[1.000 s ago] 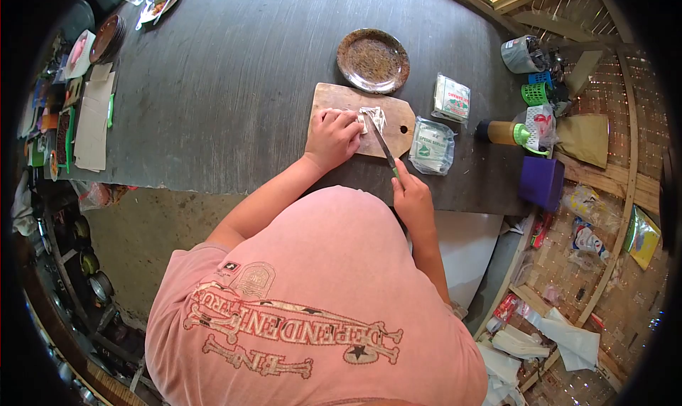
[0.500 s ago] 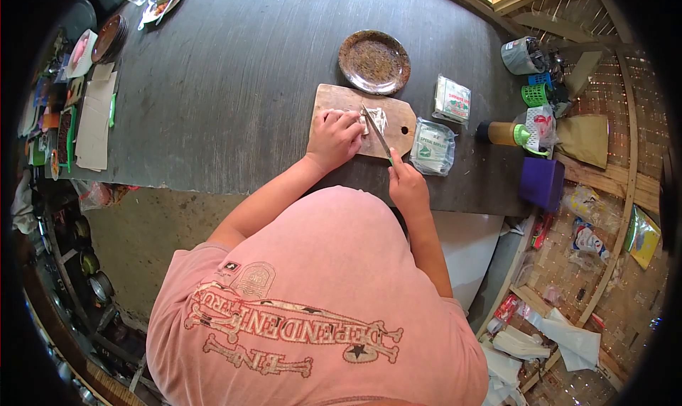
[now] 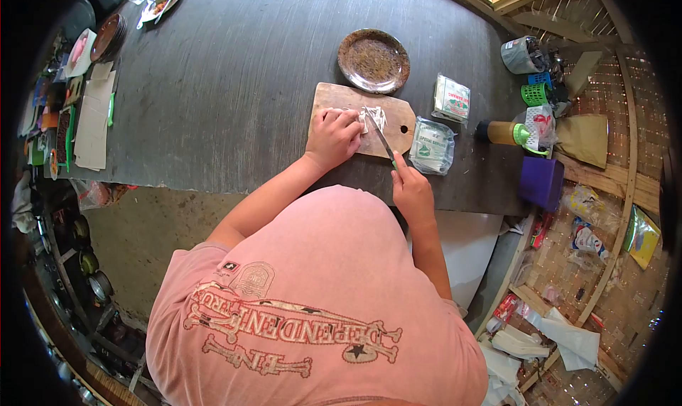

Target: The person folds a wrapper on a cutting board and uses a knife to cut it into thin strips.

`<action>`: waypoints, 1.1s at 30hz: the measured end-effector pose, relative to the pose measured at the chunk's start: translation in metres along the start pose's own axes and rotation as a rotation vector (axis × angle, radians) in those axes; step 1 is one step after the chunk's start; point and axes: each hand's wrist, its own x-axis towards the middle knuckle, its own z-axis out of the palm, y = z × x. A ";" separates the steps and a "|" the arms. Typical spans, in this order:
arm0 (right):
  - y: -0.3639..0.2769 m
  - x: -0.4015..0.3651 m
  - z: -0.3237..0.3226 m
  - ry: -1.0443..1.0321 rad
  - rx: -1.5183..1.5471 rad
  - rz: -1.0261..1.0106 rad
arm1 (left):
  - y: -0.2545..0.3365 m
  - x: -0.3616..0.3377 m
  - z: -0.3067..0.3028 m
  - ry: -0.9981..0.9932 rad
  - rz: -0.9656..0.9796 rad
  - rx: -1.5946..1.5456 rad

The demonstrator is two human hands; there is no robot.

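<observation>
A wooden cutting board [image 3: 330, 99] with a hole near its right end lies close to the table's front edge. White strips of food [image 3: 376, 116] are spread on it; their exact kind does not show. My left hand [image 3: 336, 136] presses down on the pale food with curled fingers, covering part of it. In my right hand [image 3: 412, 186] is a knife [image 3: 382, 135], gripped by its green handle. Its blade slants up and left over the strips, the tip just right of my left fingertips. Behind the board sits a brown speckled plate [image 3: 374, 61].
Two plastic-wrapped packets, one nearer [image 3: 432, 147] and one farther [image 3: 452, 98], lie right of the board. Beyond them are a green-capped bottle [image 3: 501, 132] and a purple container [image 3: 541, 183]. Stacked brown plates [image 3: 108, 38] and flattened cardboard [image 3: 96, 125] occupy the left end.
My right hand and the knife have shifted slightly right and toward me. My left hand stays in place on the food.
</observation>
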 end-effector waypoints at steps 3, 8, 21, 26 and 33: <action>-0.001 0.005 0.001 -0.002 -0.017 -0.014 | 0.000 0.000 -0.001 -0.003 -0.007 -0.008; -0.003 0.012 0.002 -0.015 -0.028 -0.011 | 0.000 0.000 -0.001 -0.009 -0.011 -0.018; 0.017 -0.003 -0.006 -0.042 -0.124 -0.030 | 0.000 0.000 -0.003 -0.031 -0.015 -0.016; 0.022 -0.010 -0.008 0.016 0.010 -0.055 | 0.001 -0.001 -0.002 -0.032 -0.017 -0.016; 0.012 0.003 0.002 -0.008 0.024 -0.046 | 0.001 -0.001 -0.003 -0.027 -0.007 0.000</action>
